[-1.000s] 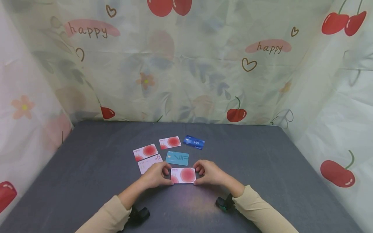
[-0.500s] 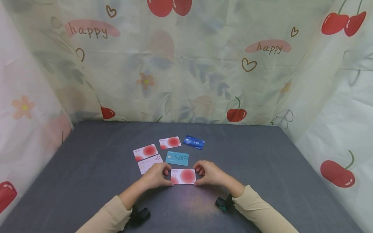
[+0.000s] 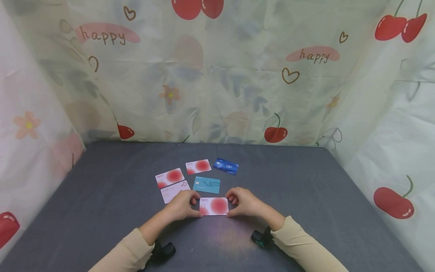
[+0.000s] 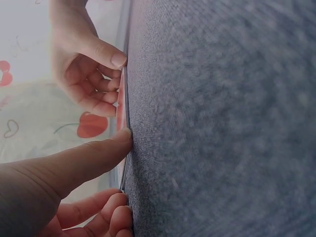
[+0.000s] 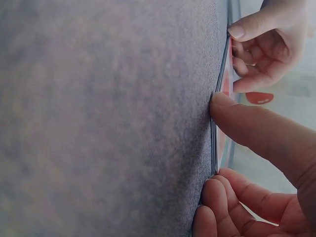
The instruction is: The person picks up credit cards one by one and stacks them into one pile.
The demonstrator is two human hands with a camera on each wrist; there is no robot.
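Note:
A white card with red circles (image 3: 214, 206) lies flat on the near middle of the table, its long side toward me. My left hand (image 3: 181, 204) pinches its left end, thumb at the near corner and fingers at the far corner. In the same way my right hand (image 3: 246, 202) pinches the right end. Seen edge-on in the right wrist view, the card edge (image 5: 214, 143) shows several thin layers, like a small stack. A pale pink card (image 3: 174, 190) lies beside my left hand, partly covered by it. A teal VIP card (image 3: 206, 185) lies just beyond the held one.
Two more red-circle cards lie farther back, one at the left (image 3: 170, 177) and one at the middle (image 3: 198, 166). A blue VIP card (image 3: 226, 166) is right of them. The dark grey table (image 3: 299, 181) is enclosed by printed cloth walls (image 3: 217, 94).
The held card has shifted very slightly toward me, and the thumbs have moved with it. Both hands keep their grip at its ends; the other cards have stayed put.

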